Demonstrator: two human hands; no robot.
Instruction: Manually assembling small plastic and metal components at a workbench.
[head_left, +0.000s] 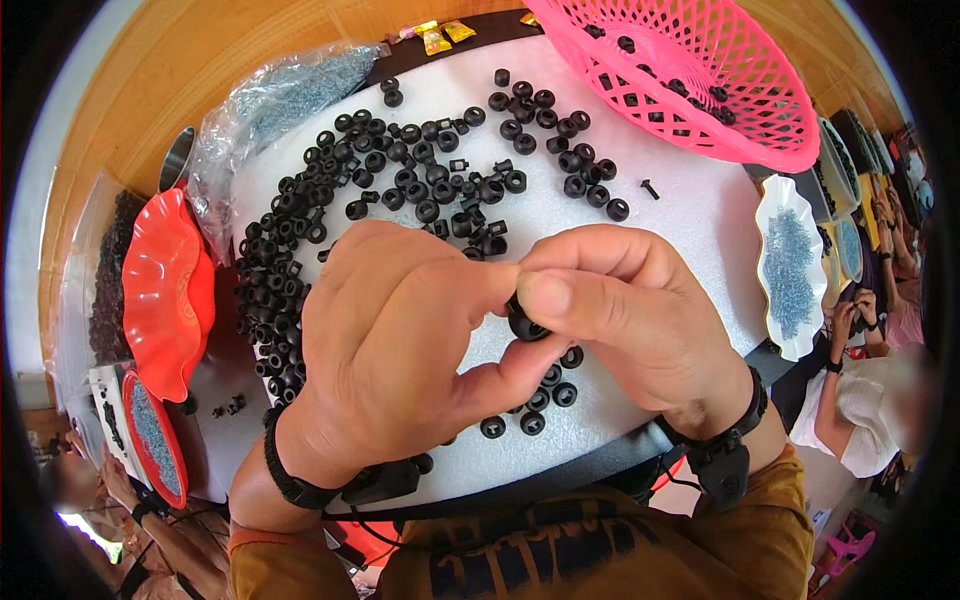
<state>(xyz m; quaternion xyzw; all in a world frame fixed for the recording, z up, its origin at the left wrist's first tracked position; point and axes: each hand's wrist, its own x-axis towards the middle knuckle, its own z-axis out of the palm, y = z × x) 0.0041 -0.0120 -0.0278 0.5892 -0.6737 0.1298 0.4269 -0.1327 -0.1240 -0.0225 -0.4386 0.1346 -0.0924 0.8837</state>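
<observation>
Over the middle of a white foam sheet (pixel 690 250), my two hands meet around one small round black plastic part (pixel 524 324). My left hand (pixel 385 335) is closed, its thumb and forefinger holding the part from the left. My right hand (pixel 640 315) pinches at its upper side with thumb and fingertips, which hide much of it. Many similar black parts with holes (pixel 287 306) lie in a pile to the left. More loose ones (pixel 617 209) are scattered beyond my hands, and a small group (pixel 533 423) lies close to my body.
A pink lattice basket (pixel 785 125) with black parts stands far right. A white scalloped dish (pixel 772 325) of small silvery pieces is at right. Red wavy dishes (pixel 165 300) and a clear bag (pixel 225 135) line the left. Other people work at both sides.
</observation>
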